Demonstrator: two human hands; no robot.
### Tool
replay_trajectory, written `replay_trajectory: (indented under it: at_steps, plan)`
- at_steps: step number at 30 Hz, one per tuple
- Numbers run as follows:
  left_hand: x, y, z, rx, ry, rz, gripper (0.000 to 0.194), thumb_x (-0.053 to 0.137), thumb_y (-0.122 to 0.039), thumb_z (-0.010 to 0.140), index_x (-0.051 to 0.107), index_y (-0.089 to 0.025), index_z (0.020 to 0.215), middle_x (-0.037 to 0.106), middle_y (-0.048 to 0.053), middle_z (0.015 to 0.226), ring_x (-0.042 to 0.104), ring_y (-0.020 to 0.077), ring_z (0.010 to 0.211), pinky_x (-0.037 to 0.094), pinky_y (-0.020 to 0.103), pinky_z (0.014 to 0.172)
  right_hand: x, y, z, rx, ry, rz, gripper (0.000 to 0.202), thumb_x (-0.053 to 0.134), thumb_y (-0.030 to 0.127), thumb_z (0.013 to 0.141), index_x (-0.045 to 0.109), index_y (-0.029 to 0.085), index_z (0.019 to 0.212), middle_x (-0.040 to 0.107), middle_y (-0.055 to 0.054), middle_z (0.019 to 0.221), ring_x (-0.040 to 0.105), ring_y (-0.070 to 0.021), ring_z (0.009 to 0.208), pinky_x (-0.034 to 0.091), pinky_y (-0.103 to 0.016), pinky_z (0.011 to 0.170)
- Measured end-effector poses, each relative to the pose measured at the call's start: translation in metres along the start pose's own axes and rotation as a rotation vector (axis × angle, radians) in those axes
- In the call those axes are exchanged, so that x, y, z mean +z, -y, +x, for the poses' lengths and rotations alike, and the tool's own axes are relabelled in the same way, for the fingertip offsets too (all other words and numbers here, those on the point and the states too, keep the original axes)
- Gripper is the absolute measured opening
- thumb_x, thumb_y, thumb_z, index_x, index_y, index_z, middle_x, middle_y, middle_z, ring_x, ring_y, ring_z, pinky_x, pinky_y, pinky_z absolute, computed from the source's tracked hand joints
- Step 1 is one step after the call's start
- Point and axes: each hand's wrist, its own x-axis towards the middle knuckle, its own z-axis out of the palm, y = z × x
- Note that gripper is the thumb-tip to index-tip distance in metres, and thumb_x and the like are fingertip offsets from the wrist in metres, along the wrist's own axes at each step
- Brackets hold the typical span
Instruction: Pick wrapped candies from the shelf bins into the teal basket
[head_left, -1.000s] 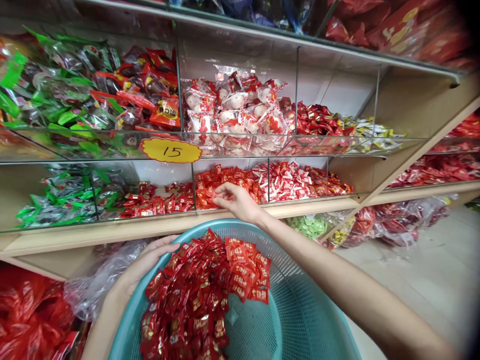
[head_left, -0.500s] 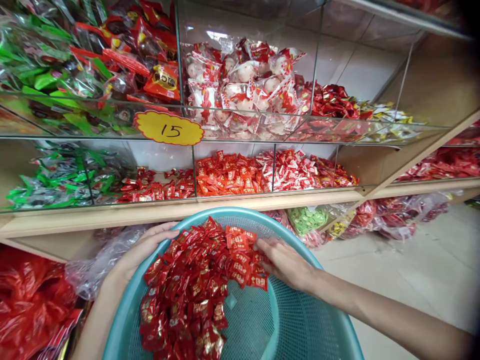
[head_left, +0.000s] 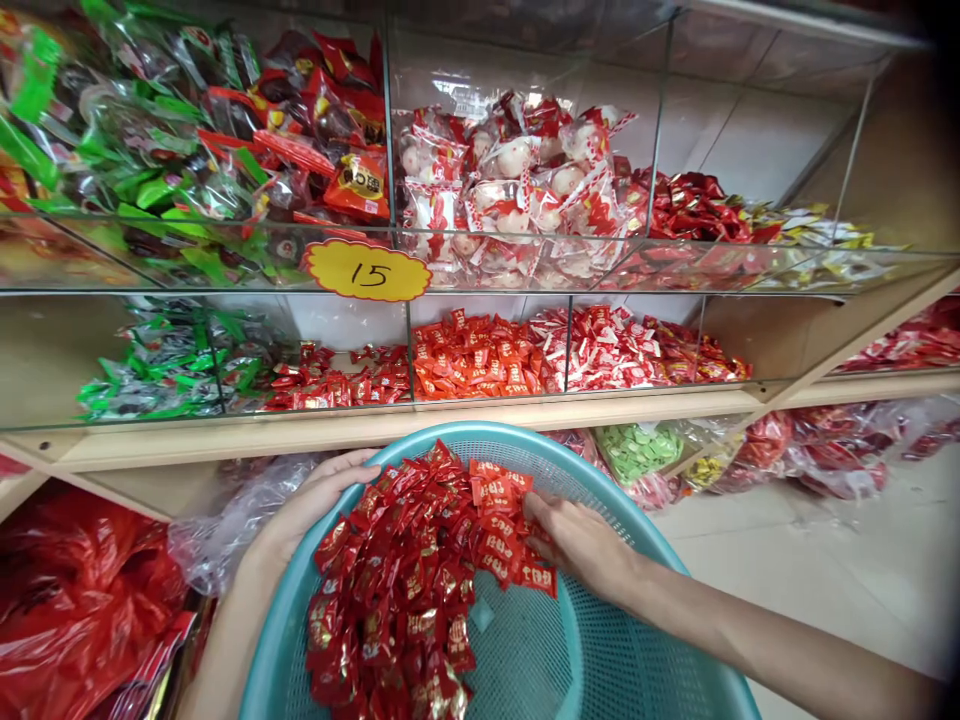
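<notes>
A teal mesh basket (head_left: 645,620) fills the lower middle of the view. Dark red wrapped candies (head_left: 397,590) cover its left side, and brighter orange-red packets (head_left: 499,520) lie at their upper right. My left hand (head_left: 322,495) is wrapped over the basket's upper left rim. Inside the basket, my right hand (head_left: 574,540) has its fingers curled against the right edge of the orange-red packets; the fingertips are partly hidden, and whether a packet is between them cannot be made out.
Glass-fronted shelves (head_left: 480,415) of wrapped sweets stand just beyond the basket, with a yellow price tag (head_left: 367,270) marked 15. Red plastic bags (head_left: 82,600) lie at the lower left. Bagged candies (head_left: 641,450) sit under the shelf at right.
The basket, both hands and the shelves appear slightly farther right and lower in the view. Both hands keep nearly the same places relative to the basket and candies.
</notes>
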Motion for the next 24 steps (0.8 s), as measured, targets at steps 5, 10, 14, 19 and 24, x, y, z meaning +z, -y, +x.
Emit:
replay_trajectory:
  at_steps: [5, 10, 14, 19, 24]
  plan:
    - [0.001, 0.0, -0.002, -0.024, -0.089, -0.019, 0.034, 0.078, -0.019, 0.06, 0.068, -0.022, 0.093, 0.076, 0.0, 0.08, 0.069, 0.0156, 0.067, 0.054, 0.022, 0.062, -0.04, 0.003, 0.015, -0.031, -0.134, -0.007, 0.013, 0.046, 0.03, 0.087, 0.05, 0.018, 0.086, 0.059, -0.003, 0.071, 0.052, -0.0146, 0.056, 0.026, -0.029, 0.052]
    - [-0.001, 0.001, 0.0, -0.026, -0.045, -0.01, 0.039, 0.077, -0.021, 0.063, 0.066, -0.021, 0.1, 0.076, 0.002, 0.083, 0.069, 0.0167, 0.066, 0.054, 0.024, 0.061, -0.114, -0.003, 0.077, -0.225, -0.294, -0.093, 0.016, 0.038, 0.021, 0.091, 0.054, 0.017, 0.09, 0.059, -0.006, 0.085, 0.053, -0.0141, 0.07, 0.032, -0.027, 0.059]
    - [-0.002, 0.001, 0.003, -0.017, -0.009, -0.009, 0.045, 0.077, -0.021, 0.062, 0.065, -0.019, 0.105, 0.076, 0.003, 0.084, 0.07, 0.0188, 0.069, 0.054, 0.026, 0.063, -0.133, -0.018, 0.132, -0.226, -0.205, -0.406, 0.031, 0.039, 0.004, 0.082, 0.058, 0.016, 0.103, 0.057, -0.011, 0.101, 0.055, -0.0185, 0.088, 0.035, -0.028, 0.065]
    - [-0.002, 0.001, 0.003, -0.013, 0.042, -0.016, 0.043, 0.076, -0.022, 0.064, 0.066, -0.02, 0.106, 0.076, 0.004, 0.086, 0.07, 0.0191, 0.072, 0.054, 0.026, 0.066, -0.123, -0.028, 0.159, -0.214, -0.062, -0.558, 0.039, 0.04, 0.002, 0.083, 0.059, 0.017, 0.114, 0.054, -0.014, 0.115, 0.053, -0.023, 0.104, 0.04, -0.029, 0.074]
    - [0.0, -0.001, 0.001, -0.009, 0.056, -0.009, 0.042, 0.075, -0.02, 0.064, 0.066, -0.02, 0.106, 0.076, 0.004, 0.085, 0.069, 0.0166, 0.066, 0.053, 0.024, 0.061, -0.121, -0.029, 0.158, -0.228, -0.087, -0.56, 0.034, 0.038, 0.005, 0.087, 0.06, 0.014, 0.112, 0.054, -0.016, 0.115, 0.052, -0.0252, 0.107, 0.041, -0.03, 0.076]
